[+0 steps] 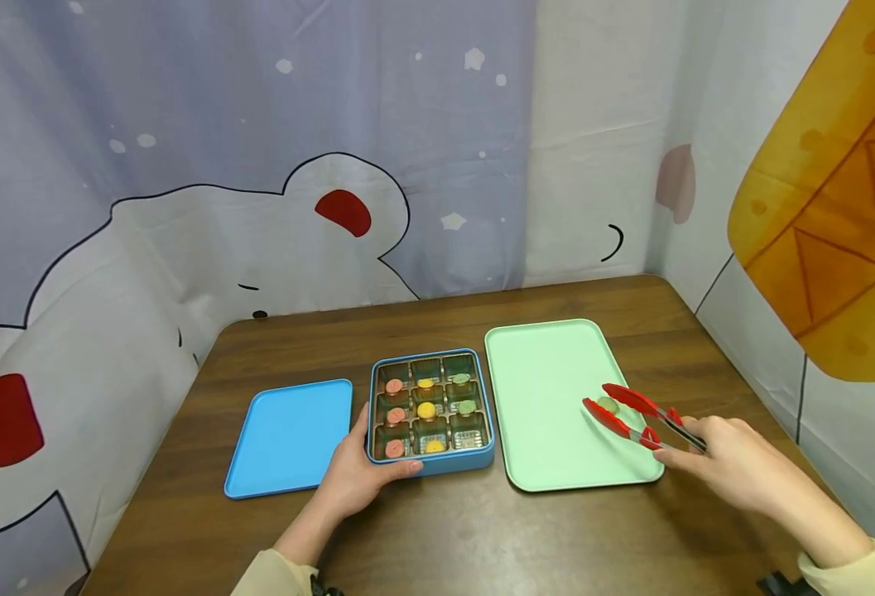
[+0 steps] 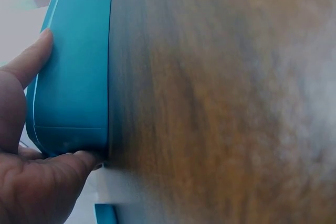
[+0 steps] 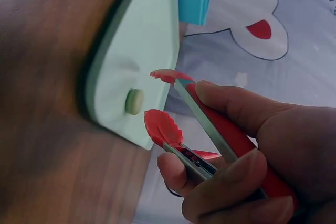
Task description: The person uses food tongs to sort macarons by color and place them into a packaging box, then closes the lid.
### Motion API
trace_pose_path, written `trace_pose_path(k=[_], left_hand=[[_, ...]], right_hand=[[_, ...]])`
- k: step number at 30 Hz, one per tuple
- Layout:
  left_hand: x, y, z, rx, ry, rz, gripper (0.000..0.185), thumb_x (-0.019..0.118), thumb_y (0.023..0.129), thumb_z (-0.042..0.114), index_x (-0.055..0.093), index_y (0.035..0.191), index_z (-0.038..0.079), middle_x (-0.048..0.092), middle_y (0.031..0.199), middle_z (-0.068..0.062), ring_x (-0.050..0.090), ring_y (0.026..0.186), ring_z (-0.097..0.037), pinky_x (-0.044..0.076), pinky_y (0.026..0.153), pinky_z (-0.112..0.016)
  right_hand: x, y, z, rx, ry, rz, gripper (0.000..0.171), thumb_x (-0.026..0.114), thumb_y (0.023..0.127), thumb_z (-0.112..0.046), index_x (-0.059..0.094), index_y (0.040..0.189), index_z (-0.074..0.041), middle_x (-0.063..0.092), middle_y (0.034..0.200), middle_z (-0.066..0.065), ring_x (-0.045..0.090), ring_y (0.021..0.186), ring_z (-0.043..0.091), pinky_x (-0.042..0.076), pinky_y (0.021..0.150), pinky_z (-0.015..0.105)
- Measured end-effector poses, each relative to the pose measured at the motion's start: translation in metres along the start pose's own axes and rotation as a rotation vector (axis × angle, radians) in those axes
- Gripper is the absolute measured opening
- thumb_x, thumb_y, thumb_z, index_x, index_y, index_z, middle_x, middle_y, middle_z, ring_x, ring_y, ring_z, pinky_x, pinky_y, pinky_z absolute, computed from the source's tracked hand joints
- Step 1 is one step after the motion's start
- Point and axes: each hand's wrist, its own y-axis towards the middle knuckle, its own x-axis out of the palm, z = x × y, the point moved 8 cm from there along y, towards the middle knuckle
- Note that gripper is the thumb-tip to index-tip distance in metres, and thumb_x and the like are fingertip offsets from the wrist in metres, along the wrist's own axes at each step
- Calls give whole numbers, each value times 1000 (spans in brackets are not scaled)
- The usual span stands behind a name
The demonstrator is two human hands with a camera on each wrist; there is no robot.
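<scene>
A blue box [image 1: 437, 463] with a gold-brown divided insert stands mid-table. Its left column holds pink round pieces [image 1: 395, 449], its middle column yellow ones [image 1: 426, 410], and the back and middle compartments on the right hold green ones [image 1: 467, 407]. My left hand [image 1: 358, 473] grips the box's near left corner, thumb along the front wall [image 2: 76, 77] and fingers at the side. Red-tipped tongs [image 1: 649, 410] are held in my right hand [image 1: 738, 463]. Their jaws are spread, one on each side of a loose green round piece [image 3: 134, 102] on the pale green tray [image 1: 556, 397].
To the left of the box lies a flat blue lid or tray [image 1: 291, 439]. All of this is on a brown wooden table [image 1: 482, 530]. A curtain [image 1: 452, 124] with cartoon prints hangs behind the table and along its sides.
</scene>
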Motion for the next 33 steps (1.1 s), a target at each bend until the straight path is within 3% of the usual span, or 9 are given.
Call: trace_pose_path(k=[3,10,18,26,33], left_hand=[[0,0,0,1,1,1,125,100,70,46,26,169,30,69,131,8,69,111,-16,50,99,-51],[0,-1,1,3,3,-1,123,100,71,44,27,169,29,70,129,7,70,109,-17,51,98,-51],[0,-1,3,7,-22,-10,121,101,72,41,28,168,29,71,127,7,71,106,-16,52,97,-49],[-1,-2,2,-6,8,5,125,101,71,45,26,169,26,68,133,7,68,113,-18,50,100,-51],[-1,-1,1,-7,20,9,125,99,73,46,23,170,24,67,136,4,67,117,-22,50,101,-54]], right_hand=[[3,-2,6,9,-13,-1,34,77,97,-47,68,97,-14,37,60,-7,36,55,13,30,52,29],[8,-3,13,18,-15,-33,47,76,98,-48,73,115,-4,31,62,-7,33,57,13,29,51,29],[10,-3,15,11,-3,-45,44,75,99,-46,73,115,-4,30,67,-6,32,59,14,28,51,30],[12,-4,17,15,7,-55,36,74,99,-47,71,104,-12,28,67,-7,31,58,13,28,51,29],[4,-2,11,-1,-4,-24,45,73,100,-46,74,118,-6,30,66,-7,32,58,14,29,51,30]])
